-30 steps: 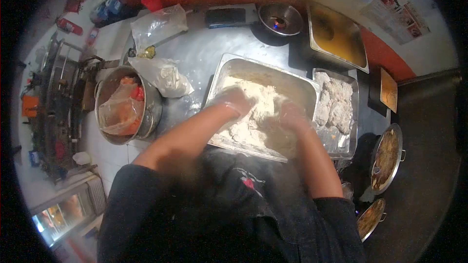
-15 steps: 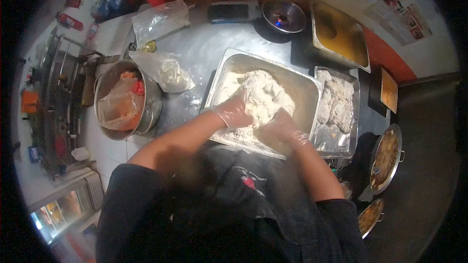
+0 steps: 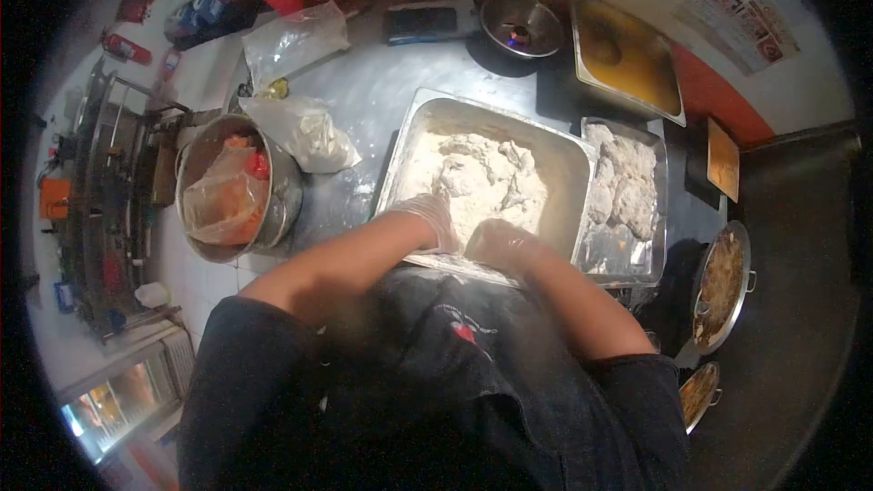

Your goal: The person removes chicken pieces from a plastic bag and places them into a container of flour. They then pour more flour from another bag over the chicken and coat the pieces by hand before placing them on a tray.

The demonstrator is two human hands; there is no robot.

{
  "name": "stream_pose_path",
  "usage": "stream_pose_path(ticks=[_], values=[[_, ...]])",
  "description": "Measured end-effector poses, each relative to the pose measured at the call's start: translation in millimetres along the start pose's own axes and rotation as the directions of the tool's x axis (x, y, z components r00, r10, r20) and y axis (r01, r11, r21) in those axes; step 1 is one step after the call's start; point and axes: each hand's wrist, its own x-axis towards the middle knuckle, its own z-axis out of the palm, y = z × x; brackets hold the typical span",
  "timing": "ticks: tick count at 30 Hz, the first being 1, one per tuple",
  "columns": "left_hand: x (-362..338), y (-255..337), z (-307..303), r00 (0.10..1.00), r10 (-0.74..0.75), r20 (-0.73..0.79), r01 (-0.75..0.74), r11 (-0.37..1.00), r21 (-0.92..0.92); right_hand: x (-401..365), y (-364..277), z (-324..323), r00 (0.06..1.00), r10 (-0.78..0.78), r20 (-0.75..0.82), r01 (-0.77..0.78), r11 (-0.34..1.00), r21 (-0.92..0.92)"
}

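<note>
I note lumpy flour (image 3: pixel 496 168) inside the steel pan (image 3: pixel 562 164), my gloved left hand (image 3: pixel 433 221) and right hand (image 3: pixel 503 245) at the pan's near side, grip undeterminable; even turning, I judge, requires scooping low.

No wording can be read. The curved lettering (image 3: pixel 473 320) on the dark garment (image 3: pixel 423 350) and the wall poster's print (image 3: pixel 741 18) are too small.

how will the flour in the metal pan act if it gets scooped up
The flour would probably break apart when lifted, as it lies in loose, uneven heaps. It likely clings too, since white powder marks the pan along its near rim.
</note>
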Motion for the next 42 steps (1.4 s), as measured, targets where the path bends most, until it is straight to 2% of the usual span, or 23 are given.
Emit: stream_pose_path(ticks=[1, 3, 6, 8, 10, 13, 14, 16, 17, 18, 20, 21, 22, 24, 26, 28, 29, 30, 32, 33, 35, 39, 42], values=[[3, 1, 0, 1.000, -0.005, 0.021, 0.005, 1.000, 0.003, 8, 3, 1, 0.995, 0.101, -0.013, -0.100, 0.992, 0.075], [59, -20, 43, 0.983, 0.124, -0.137, -0.131, 0.990, -0.046, 27, 10, 8, 0.955, 0.297, -0.011, -0.287, 0.930, 0.230], [72, -36, 49, 0.953, 0.164, -0.256, -0.228, 0.943, -0.243, 0, 7, 8, 0.912, 0.220, -0.346, -0.033, 0.881, 0.472], [43, -32, 24, 0.963, 0.100, -0.252, -0.185, 0.922, -0.339, -19, 18, 8, 0.784, -0.102, -0.612, 0.170, 0.984, 0.054], [-23, -14, -25, 0.979, -0.008, -0.205, -0.066, 0.934, -0.352, -29, 25, -6, 0.722, -0.154, -0.675, 0.164, 0.985, -0.049], [-43, -13, -44, 0.956, 0.026, -0.292, -0.089, 0.975, -0.205, -37, 14, -42, 0.749, 0.182, -0.637, -0.084, 0.980, 0.181], [-21, -16, -31, 0.869, 0.089, -0.487, -0.118, 0.993, -0.030, -43, 2, -49, 0.722, 0.239, -0.649, -0.190, 0.971, 0.147], [28, -20, -36, 0.943, 0.024, -0.333, -0.065, 0.991, -0.114, -8, 38, -58, 0.734, 0.368, -0.571, -0.446, 0.895, 0.003], [41, -16, -42, 0.967, -0.004, -0.253, -0.035, 0.988, -0.149, -3, 40, -55, 0.781, 0.309, -0.543, -0.397, 0.917, -0.050], [29, -6, -50, 0.942, -0.059, -0.330, -0.030, 0.966, -0.258, 0, 39, -55, 0.822, 0.248, -0.512, -0.345, 0.933, -0.102], [47, -4, -45, 0.916, -0.098, -0.389, -0.024, 0.955, -0.297, 18, 39, -46, 0.807, 0.177, -0.564, -0.158, 0.984, 0.083], [61, -8, -34, 0.905, -0.121, -0.408, -0.017, 0.947, -0.319, 34, 38, -33, 0.745, 0.197, -0.637, 0.007, 0.953, 0.303], [69, -10, -30, 0.886, -0.050, -0.461, -0.117, 0.938, -0.327, 35, 36, -28, 0.727, 0.205, -0.656, 0.183, 0.863, 0.471], [67, -13, -30, 0.931, -0.063, -0.358, -0.118, 0.879, -0.461, 23, 27, -23, 0.735, 0.173, -0.656, 0.486, 0.541, 0.687], [50, -11, -41, 0.956, -0.094, -0.279, -0.064, 0.859, -0.509, 22, 39, -24, 0.788, 0.175, -0.590, 0.442, 0.506, 0.741], [32, -9, -41, 0.964, -0.167, -0.206, 0.051, 0.879, -0.475, 32, 60, -24, 0.822, 0.314, -0.475, 0.088, 0.754, 0.651], [24, -11, -35, 0.970, -0.119, -0.213, 0.022, 0.913, -0.408, 22, 59, -22, 0.837, 0.257, -0.484, -0.048, 0.914, 0.403], [17, -15, -27, 0.973, -0.072, -0.220, -0.009, 0.939, -0.344, -14, 19, -42, 0.859, 0.198, -0.473, -0.169, 0.980, 0.103], [-16, -4, -31, 0.988, -0.044, -0.150, 0.020, 0.988, -0.154, -36, -1, -47, 0.937, 0.120, -0.329, -0.209, 0.946, -0.249], [-14, -6, -18, 0.992, 0.001, -0.127, -0.013, 0.995, -0.099, -38, 3, -42, 0.972, 0.099, -0.213, -0.157, 0.948, -0.276], [-2, -11, 7, 0.993, 0.092, -0.080, -0.091, 0.996, 0.015, -34, 15, -25, 0.989, 0.096, -0.109, -0.116, 0.973, -0.201], [35, -11, 21, 0.984, 0.160, -0.081, -0.170, 0.976, -0.135, -5, 26, 2, 0.970, 0.123, -0.212, -0.087, 0.981, 0.172], [37, -15, 28, 0.965, 0.083, -0.249, -0.186, 0.886, -0.425, -3, 20, 8, 0.912, 0.215, -0.349, -0.032, 0.887, 0.461]])
